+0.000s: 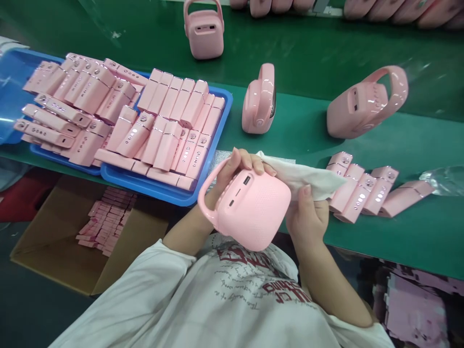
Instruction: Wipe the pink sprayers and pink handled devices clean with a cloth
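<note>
In the head view, the left hand [244, 162] is closed on a pink box [255, 210] with a loop handle. The box leans in front of the white shirt [217, 304], by the near edge of the green table [416, 241]. The right hand [308, 217] pinches a white cloth [308, 180] between its thumb and fingers, and the cloth reaches over to the left hand

The blue tray [155, 194], full of pink bars [170, 96], has its rim near the left hand. Past the right hand, more bars [357, 195] lie close to the cloth, so there is little room that way. There is more room ahead, on the green between the side-on pink box [255, 106] and the big-handled one [350, 111]

The left hand's palm is hidden behind the box, and the cloth hides some of the right fingers. The row of pink boxes [398, 9] is cut off at the top, and so is the handle of the back box [206, 41]. The pink things [415, 309] low on the right are hard to make out
</note>
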`<state>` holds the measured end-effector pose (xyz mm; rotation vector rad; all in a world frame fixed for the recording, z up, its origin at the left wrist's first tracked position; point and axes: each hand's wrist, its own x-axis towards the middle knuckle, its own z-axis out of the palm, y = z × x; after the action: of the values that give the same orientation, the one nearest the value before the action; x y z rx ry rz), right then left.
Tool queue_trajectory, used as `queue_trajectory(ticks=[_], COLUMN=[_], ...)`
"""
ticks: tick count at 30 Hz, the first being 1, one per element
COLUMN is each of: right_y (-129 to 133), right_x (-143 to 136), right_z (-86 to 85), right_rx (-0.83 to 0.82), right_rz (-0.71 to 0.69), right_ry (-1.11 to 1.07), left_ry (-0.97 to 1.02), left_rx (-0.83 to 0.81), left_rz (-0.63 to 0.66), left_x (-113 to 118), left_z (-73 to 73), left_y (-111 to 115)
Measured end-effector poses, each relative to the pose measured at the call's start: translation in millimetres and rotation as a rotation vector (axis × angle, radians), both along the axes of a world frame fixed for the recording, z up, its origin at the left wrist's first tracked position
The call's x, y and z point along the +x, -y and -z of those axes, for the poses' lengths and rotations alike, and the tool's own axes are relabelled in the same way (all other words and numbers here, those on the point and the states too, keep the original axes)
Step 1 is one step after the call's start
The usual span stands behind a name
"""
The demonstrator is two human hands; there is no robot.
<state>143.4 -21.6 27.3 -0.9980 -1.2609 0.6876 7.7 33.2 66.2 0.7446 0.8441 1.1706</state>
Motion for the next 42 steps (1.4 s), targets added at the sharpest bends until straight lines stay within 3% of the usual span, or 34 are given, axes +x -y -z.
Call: queue_trajectory(ticks=[5, 8, 11, 14, 17, 19, 21, 23, 25, 28, 32, 35, 38, 40, 42], right_y=[13, 24, 32, 37, 38, 36, 30, 22, 12, -1, -12, -16, -16, -14, -11], right_x=[-1, 2, 14, 38, 72, 95, 114, 126, 130, 124, 110, 107, 110, 116, 122], right_z=[9.1, 8.8, 8.0, 4.9, -4.3, -14.1, -24.9, -34.3, -40.4, -43.3, -42.4, -40.2, -32.4, -22.9, -12.2], right_rx=[-0.352, -0.464, -0.528, -0.486, -0.296, -0.21, -0.234, -0.317, -0.384, -0.48, -0.557, -0.558, -0.485, -0.399, -0.299], right_rz=[0.048, 0.091, 0.138, 0.221, 0.311, 0.452, 0.556, 0.516, 0.367, 0.148, 0.074, 0.034, 0.016, 0.042, 0.071], right_ry=[-0.372, -0.444, -0.435, -0.286, -0.013, 0.234, 0.473, 0.634, 0.783, 1.175, 1.557, 1.656, 1.696, 1.688, 1.682], left_ry=[0.138, 0.157, 0.148, 0.032, -0.185, -0.358, -0.558, -0.781, -1.03, -1.389, -1.54, -1.552, -1.485, -1.384, -1.272], left_rx=[0.177, 0.234, 0.257, 0.201, 0.09, 0.145, 0.297, 0.469, 0.634, 0.875, 1.081, 1.044, 0.848, 0.733, 0.681], left_rz=[0.096, 0.145, 0.085, 0.015, -0.065, -0.11, -0.081, 0.045, 0.214, 0.377, 0.575, 0.711, 0.807, 0.796, 0.695], left_x=[-2, -4, -4, 0, 2, 2, -3, -11, -22, -40, -54, -53, -46, -41, -37], left_z=[21.7, 18.8, 9.5, 5.4, 9.0, 11.0, 7.7, -2.9, -19.3, -45.2, -67.0, -80.2, -100.7, -118.7, -138.0], left_y=[-3, -3, -5, -11, -18, -21, -21, -19, -13, -1, 8, -6, -38, -65, -95])
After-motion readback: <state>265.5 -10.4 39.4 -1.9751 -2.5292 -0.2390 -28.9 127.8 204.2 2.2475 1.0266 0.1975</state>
